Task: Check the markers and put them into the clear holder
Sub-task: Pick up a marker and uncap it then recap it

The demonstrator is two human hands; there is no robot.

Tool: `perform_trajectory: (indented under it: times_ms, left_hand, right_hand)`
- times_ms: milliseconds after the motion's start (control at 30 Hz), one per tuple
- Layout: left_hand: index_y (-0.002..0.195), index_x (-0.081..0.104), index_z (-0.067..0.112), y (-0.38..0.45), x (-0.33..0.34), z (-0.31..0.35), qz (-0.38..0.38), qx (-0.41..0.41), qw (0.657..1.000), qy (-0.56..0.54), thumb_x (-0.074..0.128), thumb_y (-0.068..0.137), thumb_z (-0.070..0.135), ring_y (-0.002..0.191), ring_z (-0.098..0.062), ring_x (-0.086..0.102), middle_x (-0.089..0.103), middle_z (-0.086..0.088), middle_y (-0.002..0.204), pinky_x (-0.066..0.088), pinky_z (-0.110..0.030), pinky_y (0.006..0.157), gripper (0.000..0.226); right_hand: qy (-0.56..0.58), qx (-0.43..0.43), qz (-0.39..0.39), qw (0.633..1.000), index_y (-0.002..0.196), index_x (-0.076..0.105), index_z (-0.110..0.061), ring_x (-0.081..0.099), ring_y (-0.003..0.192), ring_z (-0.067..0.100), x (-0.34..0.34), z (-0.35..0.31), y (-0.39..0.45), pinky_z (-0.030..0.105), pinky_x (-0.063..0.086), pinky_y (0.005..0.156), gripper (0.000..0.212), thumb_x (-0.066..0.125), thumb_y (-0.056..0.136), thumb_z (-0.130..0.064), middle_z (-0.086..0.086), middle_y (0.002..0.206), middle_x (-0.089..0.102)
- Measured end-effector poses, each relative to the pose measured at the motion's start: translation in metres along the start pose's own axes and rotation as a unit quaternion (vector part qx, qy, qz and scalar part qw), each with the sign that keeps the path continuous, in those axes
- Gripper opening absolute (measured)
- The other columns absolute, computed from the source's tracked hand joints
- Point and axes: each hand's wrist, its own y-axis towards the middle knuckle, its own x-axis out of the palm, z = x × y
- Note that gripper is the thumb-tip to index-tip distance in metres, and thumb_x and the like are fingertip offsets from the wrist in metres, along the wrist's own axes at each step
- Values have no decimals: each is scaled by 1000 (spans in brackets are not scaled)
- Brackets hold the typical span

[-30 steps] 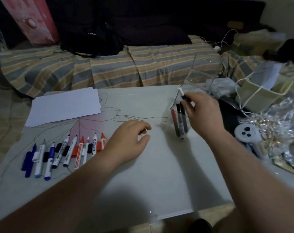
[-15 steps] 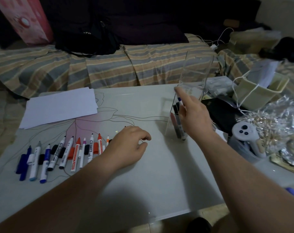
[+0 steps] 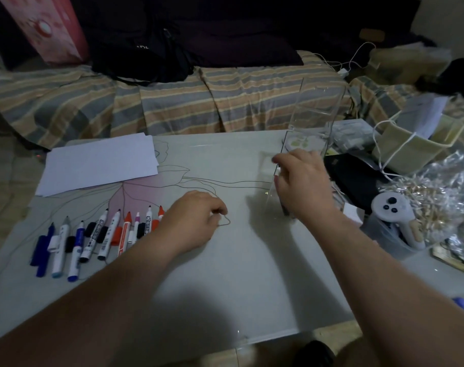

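Head | right hand [image 3: 302,186] at clear holder [image 3: 315,120] | markers [image 3: 98,237] beside left hand [image 3: 196,221]

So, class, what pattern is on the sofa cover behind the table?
Stripes on the sofa cover: grey, orange and cream, clearest in the head view.

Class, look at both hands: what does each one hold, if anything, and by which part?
The right hand reaches into the clear holder; whether it holds a marker cannot be told. The left hand rests loosely curled on the table, holding nothing visible.
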Motion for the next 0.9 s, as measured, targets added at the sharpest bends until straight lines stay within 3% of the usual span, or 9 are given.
perform_trajectory:
  times_ms: [67, 167, 300, 400, 500, 600, 667, 800, 900]
  left_hand:
    - [108, 73, 34, 3, -9, -18, -1, -54, 998, 27, 63, 87, 12, 106, -17, 59, 69, 9, 104, 50, -33, 90, 32]
    - [114, 72, 34, 2, -21, -42, 24, -134, 990, 34, 56, 77, -9, 105, -18, 61, 68, 5, 112, 54, -36, 86, 60]
    - [116, 72, 33, -4, -22, -57, 43, -163, 985, 36, 58, 83, -1, 107, -22, 59, 67, 1, 117, 55, -41, 91, 50]
    - [117, 71, 34, -5, -19, -63, 50, -168, 984, 40, 59, 90, 14, 110, -25, 56, 66, 1, 116, 52, -44, 94, 35]
    - [116, 71, 37, -2, -15, -64, 31, -165, 982, 85, 57, 93, 35, 113, -25, 54, 69, 4, 112, 48, -40, 96, 27]
    - [121, 67, 41, -4, -6, -60, -43, -134, 975, 170, 57, 89, 49, 113, -26, 49, 68, 6, 115, 41, -39, 93, 35]
    - [125, 64, 42, -5, 0, -57, -76, -113, 971, 195, 60, 87, 46, 113, -26, 46, 66, 5, 119, 36, -39, 90, 38]
    - [123, 65, 39, -1, 11, -56, -87, -95, 970, 207, 61, 89, 32, 110, -30, 51, 65, -1, 115, 40, -37, 88, 34]
    - [117, 70, 28, 1, 19, -57, -89, -96, 974, 186, 61, 85, 16, 103, -32, 60, 62, -6, 109, 52, -36, 86, 35]
  right_hand:
    - [44, -46, -51, 997, 111, 73, -14, 57, 98, 31, 11, -28, -12, 38, 45, 90, 33, 57, 83, -8, 7, 103, 68]
    - [69, -91, -235, 965, 114, 69, -16, 57, 106, 33, 45, -67, -41, 42, 48, 93, 32, 51, 87, -16, 10, 110, 63]
    - [59, -105, -343, 931, 122, 58, -25, 51, 100, 36, 78, -88, -69, 43, 49, 84, 31, 49, 94, -35, 10, 111, 53]
    - [36, -114, -360, 925, 123, 58, -36, 45, 98, 32, 90, -94, -74, 43, 48, 86, 39, 42, 91, -53, 4, 110, 47]
    - [21, -85, -341, 936, 119, 67, -21, 57, 96, 38, 93, -96, -66, 43, 51, 83, 41, 42, 96, -44, 10, 106, 53]
    - [9, -30, -337, 941, 149, 43, -15, 60, 103, 42, 92, -87, -59, 43, 49, 85, 49, 42, 102, -29, 19, 114, 57]
    - [1, -5, -357, 934, 154, 33, -13, 59, 109, 42, 89, -80, -56, 42, 49, 89, 56, 43, 101, -27, 21, 118, 59]
    - [34, 44, -385, 921, 123, 46, -11, 60, 99, 41, 75, -73, -50, 39, 44, 75, 27, 43, 100, -24, 23, 112, 62]
    - [69, 89, -403, 908, 109, 37, -13, 49, 83, 35, 62, -68, -45, 37, 38, 70, 12, 40, 101, -23, 25, 104, 61]
